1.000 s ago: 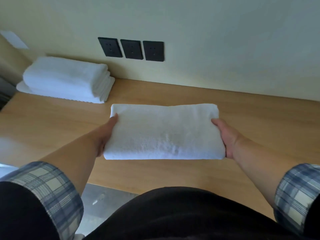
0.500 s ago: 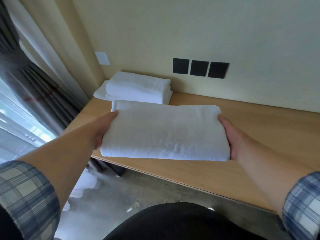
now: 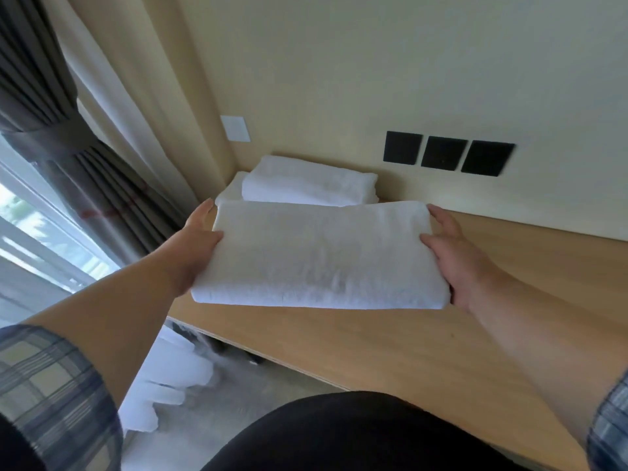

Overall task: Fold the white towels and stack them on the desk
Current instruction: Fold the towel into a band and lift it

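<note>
A folded white towel (image 3: 319,256) hangs in the air above the wooden desk (image 3: 390,341), held level by its two short ends. My left hand (image 3: 193,249) grips the left end, thumb on top and fingers beneath or along the edge. My right hand (image 3: 455,256) grips the right end the same way. Just behind the held towel, a stack of folded white towels (image 3: 306,183) lies in the desk's back left corner against the wall; the held towel hides its front edge.
Three black wall sockets (image 3: 445,158) sit above the desk's back edge, with a white wall plate (image 3: 235,128) to their left. Grey and cream curtains (image 3: 85,171) hang at the left by a window. White cloth (image 3: 163,389) lies on the floor below the desk's left end.
Both hands have lifted the folded towel off the desk and carried it left and back toward the stack in the corner. The view has swung left, bringing the curtains into sight.
</note>
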A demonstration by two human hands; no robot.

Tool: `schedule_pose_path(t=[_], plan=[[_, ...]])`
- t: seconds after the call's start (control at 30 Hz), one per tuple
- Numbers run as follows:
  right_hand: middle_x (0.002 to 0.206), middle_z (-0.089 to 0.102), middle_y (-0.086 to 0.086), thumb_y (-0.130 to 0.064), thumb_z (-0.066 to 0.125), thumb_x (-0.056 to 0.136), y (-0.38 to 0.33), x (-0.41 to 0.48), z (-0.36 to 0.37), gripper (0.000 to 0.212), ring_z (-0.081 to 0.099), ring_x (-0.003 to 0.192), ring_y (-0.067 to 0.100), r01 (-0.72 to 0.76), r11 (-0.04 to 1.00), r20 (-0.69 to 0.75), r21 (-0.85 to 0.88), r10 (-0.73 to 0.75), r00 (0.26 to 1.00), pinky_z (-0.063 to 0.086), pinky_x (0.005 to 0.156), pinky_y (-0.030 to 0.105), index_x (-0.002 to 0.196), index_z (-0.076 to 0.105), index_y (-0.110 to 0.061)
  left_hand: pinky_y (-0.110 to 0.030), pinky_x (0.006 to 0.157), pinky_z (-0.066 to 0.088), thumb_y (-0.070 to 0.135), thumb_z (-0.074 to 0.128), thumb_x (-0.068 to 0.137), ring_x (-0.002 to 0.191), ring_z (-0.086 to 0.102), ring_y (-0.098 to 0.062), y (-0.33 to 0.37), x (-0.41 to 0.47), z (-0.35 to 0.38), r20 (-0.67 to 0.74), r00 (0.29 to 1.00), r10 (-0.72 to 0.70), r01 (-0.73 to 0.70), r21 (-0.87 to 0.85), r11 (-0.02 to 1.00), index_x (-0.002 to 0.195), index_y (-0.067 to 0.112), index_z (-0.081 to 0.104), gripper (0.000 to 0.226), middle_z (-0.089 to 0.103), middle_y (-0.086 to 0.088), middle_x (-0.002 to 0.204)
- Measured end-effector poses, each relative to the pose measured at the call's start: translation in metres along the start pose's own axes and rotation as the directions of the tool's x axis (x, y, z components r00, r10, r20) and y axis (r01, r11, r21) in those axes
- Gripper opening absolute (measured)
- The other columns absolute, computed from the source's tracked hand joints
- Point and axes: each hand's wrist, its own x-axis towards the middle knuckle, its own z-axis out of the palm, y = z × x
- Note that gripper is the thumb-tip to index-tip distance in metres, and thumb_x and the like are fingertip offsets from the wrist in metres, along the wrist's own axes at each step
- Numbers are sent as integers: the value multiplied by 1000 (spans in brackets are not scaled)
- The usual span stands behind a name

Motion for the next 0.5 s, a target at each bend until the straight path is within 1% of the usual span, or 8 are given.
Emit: schedule_pose_path(t=[0.07, 0.13, 0.17, 0.2, 0.27, 0.33, 0.4, 0.5], plan=[[106, 67, -25, -26, 50, 97, -12, 11, 5, 52, 74, 85, 9, 19, 1000, 19, -5, -19, 1000, 59, 59, 33, 114, 50, -76, -32, 70, 50, 22, 45, 103, 96, 61, -15, 4, 19, -1, 21, 999, 48, -49, 34, 998, 137, 61, 39, 53, 48, 7, 133], [110, 62, -32, -27, 47, 100, -24, 21, 12, 52, 71, 93, 7, 25, 999, 20, -30, -25, 1000, 59, 65, 29, 115, 49, -77, -36, 78, 53, 28, 43, 103, 101, 63, -19, 10, 37, -1, 40, 999, 33, -35, 44, 998, 114, 66, 57, 42, 55, 4, 129], [115, 59, -32, -28, 46, 101, -28, 27, 16, 50, 69, 99, 8, 26, 999, 13, -45, -26, 1000, 58, 70, 29, 115, 50, -76, -37, 82, 54, 30, 43, 103, 103, 63, -19, 12, 47, 0, 55, 998, 15, -17, 31, 999, 106, 64, 62, 39, 58, 6, 127], [118, 57, -31, -29, 45, 101, -32, 33, 21, 47, 66, 104, 8, 23, 998, 3, -59, -23, 1000, 57, 75, 30, 113, 53, -74, -38, 86, 54, 33, 43, 103, 105, 64, -19, 14, 57, 0, 70, 998, -4, 3, 12, 1000, 102, 62, 66, 38, 60, 6, 126], [121, 58, -25, -32, 45, 101, -36, 43, 29, 40, 64, 106, 10, 10, 997, -23, -73, -12, 1000, 57, 74, 31, 111, 60, -68, -41, 94, 53, 41, 47, 100, 108, 64, -19, 17, 79, -1, 97, 995, -7, 7, 6, 1000, 102, 61, 67, 29, 62, 7, 126], [120, 61, -19, -37, 54, 97, -36, 52, 37, 31, 69, 96, 9, -3, 997, -38, -77, 0, 999, 58, 64, 27, 110, 63, -64, -42, 96, 52, 58, 53, 91, 109, 63, -18, 21, 100, -3, 135, 991, 14, -20, 44, 999, 103, 64, 65, 18, 61, 11, 126], [117, 63, -17, -41, 66, 91, -34, 60, 46, 31, 72, 82, 4, -13, 998, -44, -65, 10, 999, 58, 57, 24, 113, 61, -63, -40, 95, 51, 74, 58, 76, 108, 63, -16, 27, 120, -5, 196, 980, 33, -51, 88, 995, 103, 68, 62, 28, 61, 14, 125], [114, 61, -18, -42, 78, 81, -28, 73, 62, 45, 72, 78, 4, -47, 998, -76, -30, 44, 996, 58, 57, 25, 114, 59, -66, -43, 96, 52, 81, 61, 66, 106, 64, -19, 35, 154, -8, 294, 954, 62, -97, 105, 990, 106, 68, 59, 42, 61, 11, 125]])
